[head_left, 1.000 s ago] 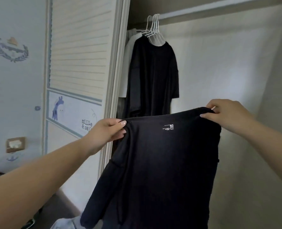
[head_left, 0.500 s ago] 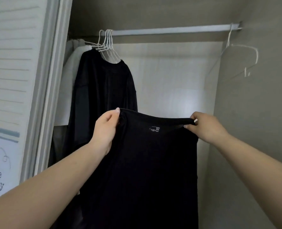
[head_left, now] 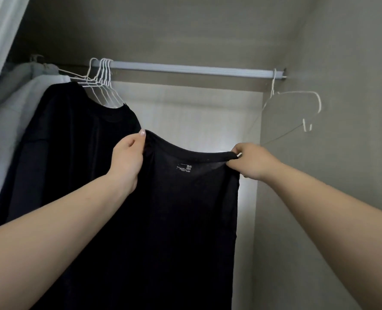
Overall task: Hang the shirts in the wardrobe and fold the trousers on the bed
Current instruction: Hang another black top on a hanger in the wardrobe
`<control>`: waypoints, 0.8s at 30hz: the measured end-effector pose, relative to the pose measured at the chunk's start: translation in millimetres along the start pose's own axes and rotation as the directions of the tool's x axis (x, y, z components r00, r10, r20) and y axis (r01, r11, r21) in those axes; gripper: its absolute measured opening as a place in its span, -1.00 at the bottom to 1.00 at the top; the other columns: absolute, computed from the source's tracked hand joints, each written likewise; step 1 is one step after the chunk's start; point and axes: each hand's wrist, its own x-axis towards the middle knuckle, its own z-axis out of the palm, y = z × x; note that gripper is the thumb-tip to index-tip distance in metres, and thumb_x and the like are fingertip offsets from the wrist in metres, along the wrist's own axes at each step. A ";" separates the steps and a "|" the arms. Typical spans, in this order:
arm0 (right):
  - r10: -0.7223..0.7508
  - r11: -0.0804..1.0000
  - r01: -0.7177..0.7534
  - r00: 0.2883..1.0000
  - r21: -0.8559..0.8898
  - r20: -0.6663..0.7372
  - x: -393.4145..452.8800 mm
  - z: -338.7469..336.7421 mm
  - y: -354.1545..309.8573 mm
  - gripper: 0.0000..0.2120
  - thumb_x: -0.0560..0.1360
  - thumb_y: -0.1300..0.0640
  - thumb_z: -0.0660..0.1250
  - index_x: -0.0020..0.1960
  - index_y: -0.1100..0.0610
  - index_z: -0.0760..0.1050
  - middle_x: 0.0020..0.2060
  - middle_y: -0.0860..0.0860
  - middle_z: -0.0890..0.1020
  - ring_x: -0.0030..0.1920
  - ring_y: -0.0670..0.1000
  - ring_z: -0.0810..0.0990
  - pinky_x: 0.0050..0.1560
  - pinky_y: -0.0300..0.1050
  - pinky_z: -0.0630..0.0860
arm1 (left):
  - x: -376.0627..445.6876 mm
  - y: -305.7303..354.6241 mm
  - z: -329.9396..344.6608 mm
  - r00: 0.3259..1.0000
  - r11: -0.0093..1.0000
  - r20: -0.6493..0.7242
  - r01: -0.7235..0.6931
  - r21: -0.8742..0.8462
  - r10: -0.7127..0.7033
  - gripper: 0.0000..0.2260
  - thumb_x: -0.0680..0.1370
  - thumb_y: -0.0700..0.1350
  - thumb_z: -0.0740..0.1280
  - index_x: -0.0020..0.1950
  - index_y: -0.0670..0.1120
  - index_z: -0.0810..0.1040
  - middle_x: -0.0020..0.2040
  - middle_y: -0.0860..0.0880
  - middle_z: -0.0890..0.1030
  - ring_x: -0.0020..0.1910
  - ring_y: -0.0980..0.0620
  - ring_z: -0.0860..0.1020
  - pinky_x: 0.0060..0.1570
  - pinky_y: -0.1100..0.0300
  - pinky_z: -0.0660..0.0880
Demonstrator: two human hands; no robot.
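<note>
left hand [head_left: 127,159] and right hand [head_left: 252,162] each pinch the black shirt [head_left: 181,220] at its neckline, fingers curled tight. empty white hanger [head_left: 297,113] on the rail [head_left: 185,69], far right.

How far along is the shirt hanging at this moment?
Done: a black shirt and a white one hang on the rail. In hand: left hand and right hand hold another black shirt by its collar. Left: putting it on the empty hanger; trousers unseen.

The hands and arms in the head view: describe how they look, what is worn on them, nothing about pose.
Both forearms are bare right to the frame edge; no sleeve, watch, bracelet or ring is visible. The left hand has a pale, glossy, rounded fingernail showing at its top. The right hand shows no nails clearly. No gloves on either.
</note>
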 end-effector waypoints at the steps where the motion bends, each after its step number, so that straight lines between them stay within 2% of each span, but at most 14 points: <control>1: -0.024 0.996 0.025 1.000 -0.091 0.014 4.0 -8.8 0.3 -0.84 0.46 0.04 0.32 -0.02 0.11 0.48 -0.06 0.02 0.62 -0.01 0.08 0.57 -0.04 -0.09 0.48 | 7.2 -2.1 4.2 1.000 1.000 0.012 -0.002 -0.013 0.002 -0.64 0.50 0.18 0.29 -0.18 -0.13 0.48 -0.19 -0.04 0.40 -0.18 -0.04 0.38 -0.09 0.01 0.47; 3: -0.047 0.971 0.055 0.998 -0.234 0.037 12.1 -26.9 -1.0 -0.68 0.46 -0.12 0.35 0.10 0.05 0.47 0.06 0.01 0.58 0.12 0.07 0.52 0.03 -0.11 0.43 | 19.3 -5.2 15.9 0.999 0.999 0.050 0.016 -0.048 -0.014 -0.60 0.54 0.14 0.26 -0.17 -0.22 0.46 -0.21 -0.05 0.40 -0.22 -0.04 0.37 -0.17 0.08 0.43; 5: -0.087 0.892 0.062 0.996 -0.447 -0.036 23.1 -45.7 -0.9 -0.52 0.47 -0.23 0.28 0.27 0.02 0.42 0.27 0.06 0.46 0.30 0.11 0.40 0.25 -0.02 0.34 | 32.2 -8.2 28.7 0.996 0.991 0.068 0.059 -0.122 -0.050 -0.64 0.61 0.06 0.22 -0.19 -0.23 0.42 -0.38 -0.08 0.42 -0.38 0.02 0.43 -0.32 0.25 0.45; 7: -0.207 0.625 0.023 0.969 -0.780 -0.137 32.0 -66.1 3.2 -0.47 0.52 -0.23 0.19 0.38 0.02 0.34 0.44 0.12 0.25 0.47 0.14 0.15 0.44 0.15 0.07 | 42.1 -9.4 43.8 0.992 0.978 0.089 0.100 -0.183 -0.085 -0.69 0.65 -0.04 0.17 -0.26 -0.13 0.40 -0.53 0.07 0.47 -0.55 0.21 0.46 -0.49 0.38 0.43; 8: -0.252 0.475 -0.029 0.953 -0.879 -0.168 36.1 -77.6 6.5 -0.49 0.55 -0.18 0.16 0.42 0.05 0.30 0.49 0.16 0.16 0.51 0.14 0.04 0.46 0.20 -0.04 | 45.5 -9.1 52.2 0.989 0.974 0.121 0.104 -0.201 -0.080 -0.70 0.65 -0.05 0.16 -0.26 -0.09 0.40 -0.54 0.09 0.47 -0.59 0.25 0.45 -0.53 0.41 0.41; 9: -0.270 0.372 -0.090 0.942 -0.924 -0.201 39.7 -88.0 9.7 -0.52 0.57 -0.09 0.14 0.43 0.08 0.27 0.50 0.19 0.10 0.52 0.16 -0.01 0.45 0.22 -0.06 | 49.4 -10.9 58.5 0.984 0.971 0.163 0.105 -0.214 -0.071 -0.71 0.66 -0.05 0.16 -0.25 -0.06 0.41 -0.55 0.10 0.47 -0.61 0.25 0.44 -0.56 0.42 0.40; 10: -0.256 0.318 -0.158 0.935 -0.935 -0.245 42.5 -98.5 11.4 -0.56 0.58 0.01 0.13 0.42 0.11 0.26 0.49 0.22 0.10 0.51 0.18 0.03 0.44 0.21 0.01 | 51.7 -11.4 65.3 0.975 0.970 0.216 0.109 -0.219 -0.061 -0.71 0.66 -0.04 0.15 -0.25 -0.06 0.42 -0.57 0.10 0.47 -0.63 0.24 0.43 -0.58 0.42 0.38; 11: -0.217 0.322 -0.214 0.932 -0.922 -0.292 43.0 -107.2 12.4 -0.60 0.57 0.10 0.13 0.40 0.13 0.28 0.45 0.23 0.16 0.47 0.21 0.14 0.38 0.16 0.16 | 53.8 -12.9 70.1 0.966 0.968 0.251 0.118 -0.220 -0.060 -0.71 0.66 -0.03 0.14 -0.24 -0.06 0.43 -0.58 0.11 0.47 -0.63 0.24 0.43 -0.59 0.41 0.37; 13: -0.129 0.376 -0.283 0.927 -0.883 -0.352 43.5 -117.7 13.9 -0.65 0.56 0.22 0.12 0.33 0.16 0.30 0.32 0.21 0.30 0.28 0.23 0.41 0.08 0.00 0.37 | 58.1 -13.4 75.7 0.957 0.967 0.279 0.139 -0.215 -0.076 -0.74 0.65 -0.01 0.17 -0.18 -0.07 0.49 -0.53 0.09 0.53 -0.58 0.21 0.48 -0.54 0.38 0.42; 14: -0.112 0.378 -0.294 0.927 -0.878 -0.359 45.0 -119.7 13.3 -0.67 0.55 0.25 0.11 0.32 0.17 0.29 0.28 0.20 0.33 0.20 0.23 0.49 -0.04 -0.04 0.36 | 61.7 -13.0 77.2 0.955 0.966 0.286 0.147 -0.212 -0.082 -0.76 0.64 0.00 0.19 -0.13 -0.07 0.53 -0.45 0.06 0.57 -0.52 0.19 0.53 -0.46 0.33 0.47; 16: -0.125 0.342 -0.296 0.927 -0.892 -0.355 49.5 -120.1 13.8 -0.68 0.55 0.28 0.11 0.30 0.17 0.28 0.24 0.20 0.35 0.12 0.21 0.56 -0.14 -0.09 0.31 | 68.1 -11.4 78.2 0.950 0.968 0.300 0.152 -0.198 -0.088 -0.78 0.62 0.04 0.22 -0.01 -0.05 0.58 -0.23 0.01 0.62 -0.33 0.11 0.59 -0.32 0.24 0.53; 19: -0.100 0.302 -0.294 0.936 -0.907 -0.337 56.6 -113.9 19.6 -0.68 0.53 0.31 0.14 0.28 0.18 0.28 0.20 0.18 0.38 0.09 0.19 0.58 -0.23 -0.09 0.29 | 74.5 -12.1 78.0 0.941 0.970 0.329 0.145 -0.193 -0.076 -0.82 0.60 0.07 0.24 0.00 0.05 0.60 -0.11 0.01 0.63 -0.20 0.08 0.58 -0.36 0.28 0.57; 21: -0.086 0.331 -0.305 0.932 -0.893 -0.351 62.6 -111.3 24.6 -0.68 0.52 0.33 0.15 0.26 0.20 0.30 0.20 0.19 0.43 0.10 0.21 0.57 -0.22 -0.09 0.31 | 75.4 -11.8 77.8 0.935 0.972 0.348 0.143 -0.188 -0.070 -0.83 0.60 0.07 0.25 -0.03 0.07 0.60 -0.10 0.01 0.63 -0.20 0.07 0.58 -0.38 0.30 0.57; 24: -0.062 0.527 -0.372 0.880 -0.764 -0.471 72.0 -112.0 26.9 -0.59 0.52 0.37 0.07 0.37 0.26 0.24 0.21 0.23 0.52 0.17 0.25 0.53 -0.04 -0.03 0.40 | 77.8 -10.5 76.0 0.933 0.967 0.352 0.156 -0.203 -0.076 -0.83 0.59 0.07 0.27 -0.02 0.04 0.60 -0.13 -0.02 0.62 -0.22 0.04 0.57 -0.35 0.26 0.56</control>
